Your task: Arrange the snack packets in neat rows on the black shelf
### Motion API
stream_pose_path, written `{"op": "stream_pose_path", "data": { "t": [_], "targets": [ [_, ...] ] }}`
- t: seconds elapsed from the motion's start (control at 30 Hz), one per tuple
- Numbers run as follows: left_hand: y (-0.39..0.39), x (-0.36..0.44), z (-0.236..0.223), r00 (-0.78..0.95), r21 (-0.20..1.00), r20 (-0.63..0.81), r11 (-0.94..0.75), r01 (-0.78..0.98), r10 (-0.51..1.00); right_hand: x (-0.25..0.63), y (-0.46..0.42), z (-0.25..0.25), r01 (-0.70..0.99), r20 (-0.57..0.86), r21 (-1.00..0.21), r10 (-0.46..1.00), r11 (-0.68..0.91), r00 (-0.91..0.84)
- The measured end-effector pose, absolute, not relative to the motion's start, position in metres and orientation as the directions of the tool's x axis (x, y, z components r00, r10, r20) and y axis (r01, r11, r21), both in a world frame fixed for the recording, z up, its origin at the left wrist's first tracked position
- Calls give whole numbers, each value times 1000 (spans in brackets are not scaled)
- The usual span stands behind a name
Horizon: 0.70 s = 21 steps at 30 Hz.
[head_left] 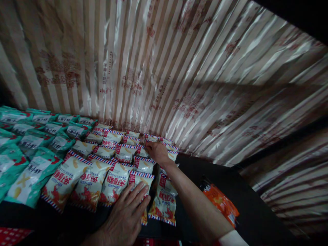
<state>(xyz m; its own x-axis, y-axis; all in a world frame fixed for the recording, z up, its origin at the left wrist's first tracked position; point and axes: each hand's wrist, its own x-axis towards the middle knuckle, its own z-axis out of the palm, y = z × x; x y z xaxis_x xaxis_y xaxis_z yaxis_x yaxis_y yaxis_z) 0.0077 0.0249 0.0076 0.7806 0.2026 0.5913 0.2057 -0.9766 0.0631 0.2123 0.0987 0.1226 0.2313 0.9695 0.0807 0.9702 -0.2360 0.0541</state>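
White snack bags with red print and red-blue striped ends (114,182) stand in rows on a black surface. My left hand (128,212) lies flat with fingers stretched over the front of one white snack bag (139,179) in the nearest row. Farther back, my right hand (156,152) reaches into the rear rows. Its fingers are curled together at the top edge of a snack bag (142,151); the fingertips are small and partly hidden. Right of my left hand, another white snack bag (163,201) leans at the end of the front row.
Teal snack bags (33,174) fill the left side in rows. An orange packet (220,201) lies on the black surface (251,191) to the right. Behind everything hangs a striped, creased plastic sheet (143,68). Red-and-white checked material (15,235) shows at the lower left.
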Motion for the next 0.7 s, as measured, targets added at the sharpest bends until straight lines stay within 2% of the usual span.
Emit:
{"op": "stream_pose_path", "data": {
  "t": [0.27,0.5,0.7],
  "targets": [
    [25,9,11,750,37,634,-976,213,187,223,102,129,978,31,40,979,-203,202],
    [29,13,12,711,-36,688,-971,235,147,251,121,133,961,33,97,966,-258,256],
    [33,17,3,668,-61,734,-968,242,120,264,141,123,945,-36,146,953,-294,302]
  ]
}}
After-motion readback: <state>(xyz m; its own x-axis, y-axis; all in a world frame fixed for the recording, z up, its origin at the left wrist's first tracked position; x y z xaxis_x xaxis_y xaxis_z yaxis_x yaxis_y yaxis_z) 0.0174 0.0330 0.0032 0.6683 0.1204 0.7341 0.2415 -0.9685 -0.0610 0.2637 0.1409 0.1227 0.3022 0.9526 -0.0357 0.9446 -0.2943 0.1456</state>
